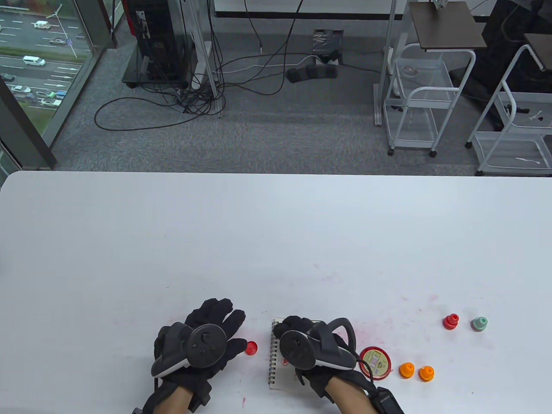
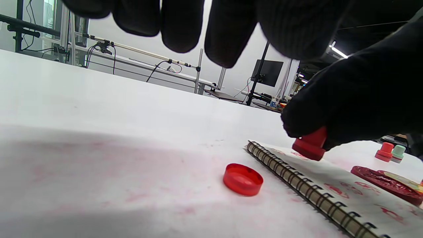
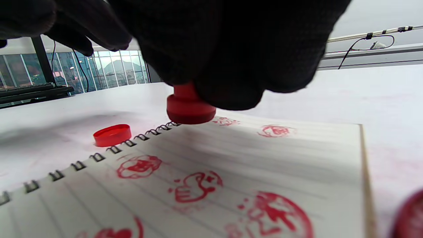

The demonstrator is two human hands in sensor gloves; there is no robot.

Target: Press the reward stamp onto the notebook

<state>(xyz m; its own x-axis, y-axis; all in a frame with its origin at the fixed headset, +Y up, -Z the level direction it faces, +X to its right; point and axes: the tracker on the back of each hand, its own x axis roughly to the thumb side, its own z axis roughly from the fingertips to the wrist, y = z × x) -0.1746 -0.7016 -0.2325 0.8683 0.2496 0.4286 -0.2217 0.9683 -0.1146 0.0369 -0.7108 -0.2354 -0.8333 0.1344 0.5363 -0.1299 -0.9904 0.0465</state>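
Above ruled spiral notebook [image 3: 231, 158], right hand [image 3: 211, 49] grips round red stamp [image 3: 190, 109].

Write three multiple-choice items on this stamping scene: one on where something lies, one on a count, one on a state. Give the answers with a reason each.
1. Where does the loose red cap lie?
A. On the table, beside the spiral edge of the notebook
B. On the notebook page
C. On top of the ink pad

2. How many orange stamps stand right of the red ink pad?
A. One
B. Two
C. Four

3. What is the state of the red stamp in the right hand?
A. Lying on its side on the table
B. Capped and standing by the green stamp
C. Gripped, face down, at the page's far corner by the spiral

Answers:
1 A: the wrist views show the cap on the table just outside the coil.
2 B: the table view shows two orange stamps side by side.
3 C: the right wrist view shows gloved fingers around its handle, base towards the paper.
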